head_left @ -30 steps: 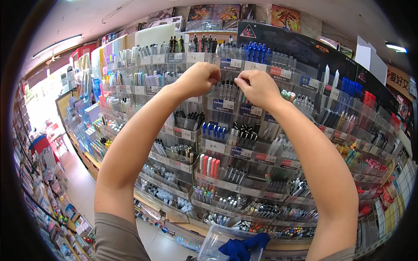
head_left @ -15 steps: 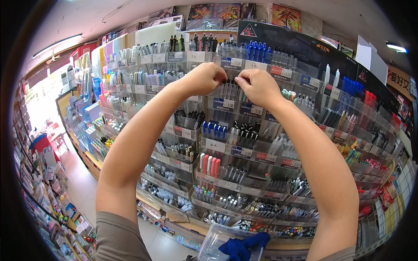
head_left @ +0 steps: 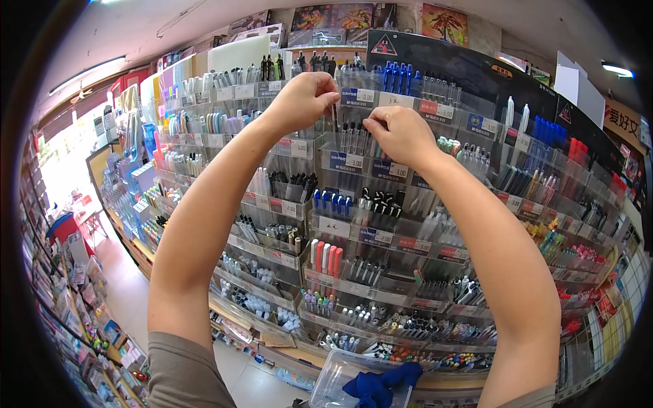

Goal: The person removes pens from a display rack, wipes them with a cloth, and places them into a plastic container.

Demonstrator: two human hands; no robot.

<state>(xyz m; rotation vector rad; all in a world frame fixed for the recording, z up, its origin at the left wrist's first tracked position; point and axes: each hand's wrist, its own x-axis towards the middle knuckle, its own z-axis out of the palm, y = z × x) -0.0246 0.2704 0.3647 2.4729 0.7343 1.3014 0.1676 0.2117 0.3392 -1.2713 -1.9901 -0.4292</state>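
Note:
My left hand (head_left: 307, 100) is raised over the pen rack with thumb and fingers pinched. A slim, clear-barrelled pen (head_left: 335, 117) appears to hang upright from that pinch. My right hand (head_left: 403, 133) is beside a compartment of clear pens with dark tops (head_left: 353, 136), its thumb and forefinger pressed together at the compartment's right side. Whatever lies between those right fingertips is too small to make out. The clear-plastic rack holds pens in stepped rows, with price tags (head_left: 345, 162) along the compartment fronts.
Blue pens (head_left: 401, 78) stand in the upper row, and red and white markers (head_left: 326, 257) lower down. A clear plastic bin (head_left: 325, 381) with a blue cloth (head_left: 382, 386) sits below the rack. Another stocked shelf (head_left: 81, 306) runs along the left, beyond an aisle (head_left: 122, 272).
My left hand has lifted up and to the left, away from the compartment of clear pens. My right hand has shifted only slightly and stays pinched beside them.

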